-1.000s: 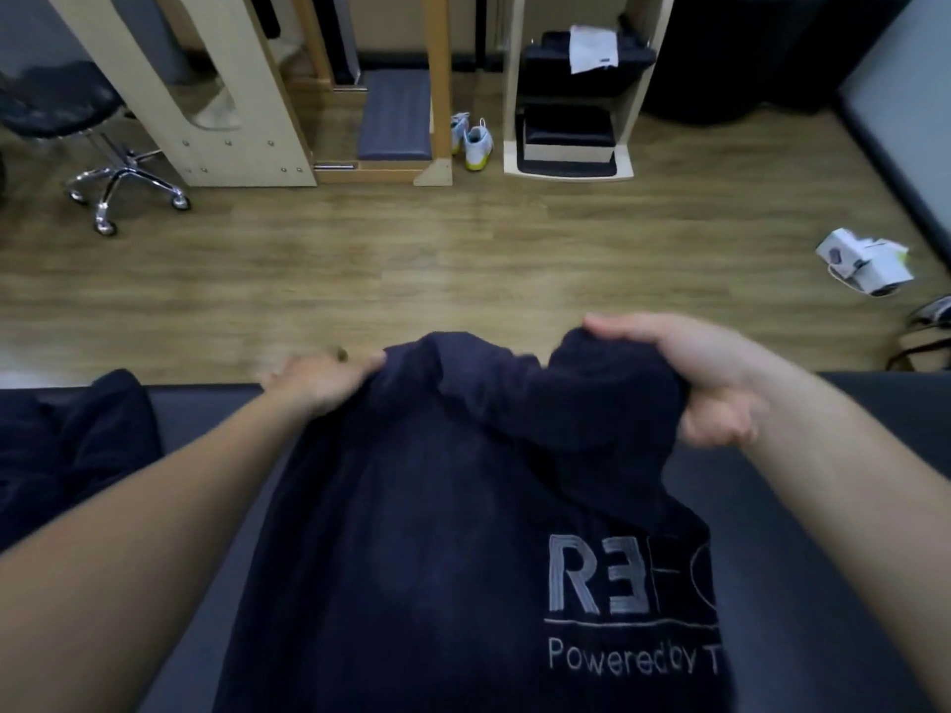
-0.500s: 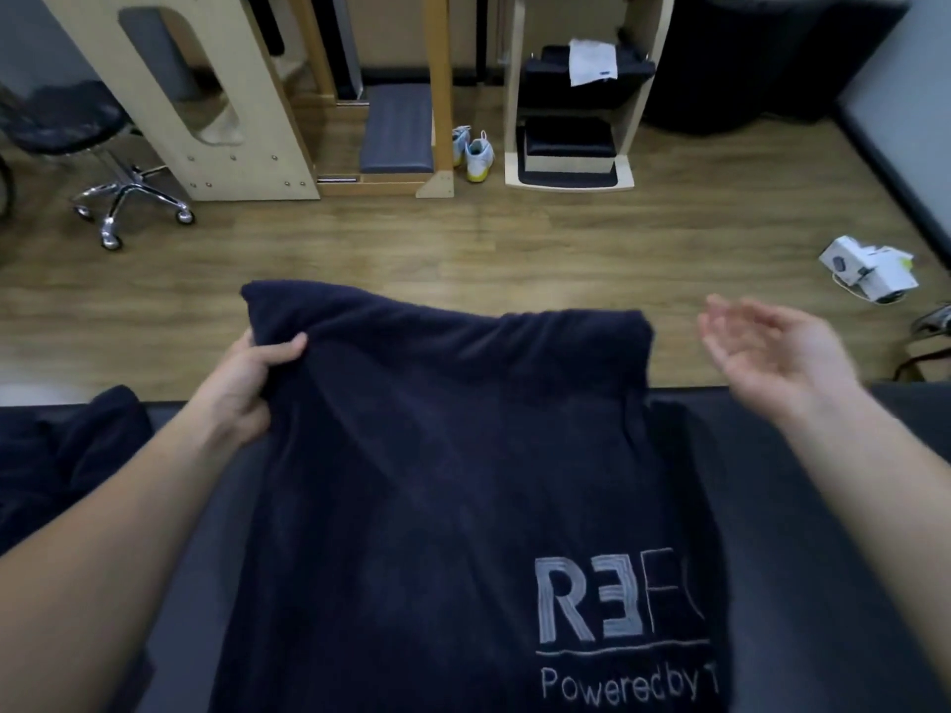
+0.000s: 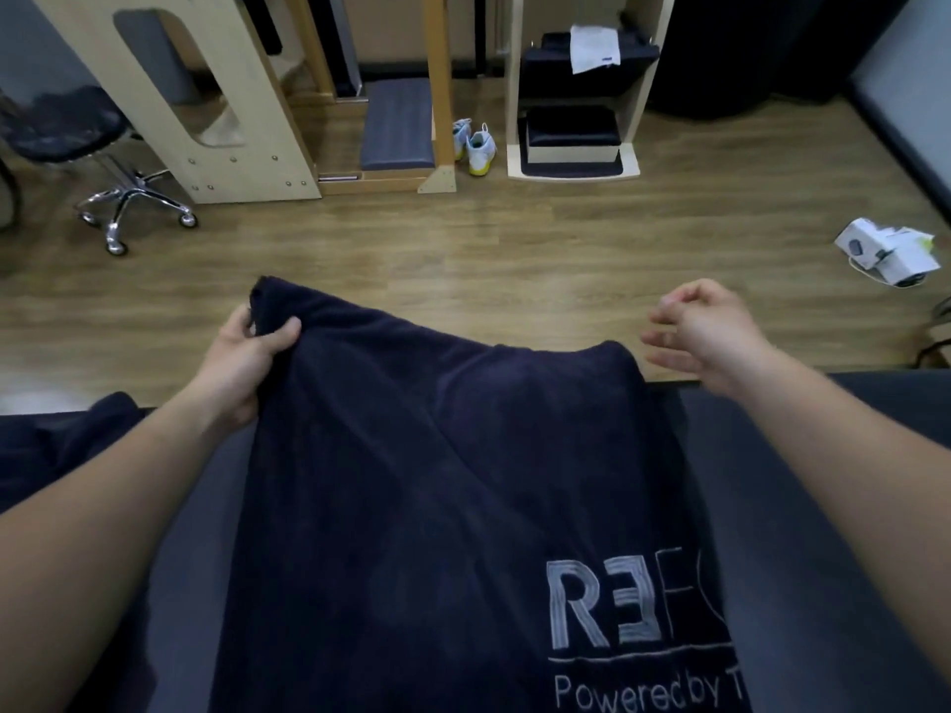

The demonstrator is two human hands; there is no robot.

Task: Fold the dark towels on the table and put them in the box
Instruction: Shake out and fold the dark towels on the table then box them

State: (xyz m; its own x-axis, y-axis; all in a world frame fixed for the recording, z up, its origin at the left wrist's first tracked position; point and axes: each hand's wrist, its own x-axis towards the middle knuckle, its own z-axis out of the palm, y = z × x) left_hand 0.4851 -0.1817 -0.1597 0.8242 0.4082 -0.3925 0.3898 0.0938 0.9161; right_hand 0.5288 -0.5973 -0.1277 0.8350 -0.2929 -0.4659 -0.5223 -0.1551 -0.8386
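Grey table (image 3: 823, 481) runs edge to edge, bare strips on both sides of the navy logo towel (image 3: 437, 481) spread down its middle. Left hand (image 3: 247, 352) pinches the far left corner, lifted past the table's far edge. Right hand (image 3: 705, 331) hovers beside the far right corner, fingers loosely curled, holding nothing.

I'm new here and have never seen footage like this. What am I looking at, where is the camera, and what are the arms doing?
No machine here: these are a person's two bare arms, filmed by one wide-angle camera worn on their head, looking forward and down. A dark towel with pale lettering is spread over a grey table. The left hand grips its far left corner. The right hand holds nothing; its fingers are loosely curled beside the far right corner. More dark cloth lies at the table's left end. Beyond are a wooden floor, a stool and a pair of shoes.
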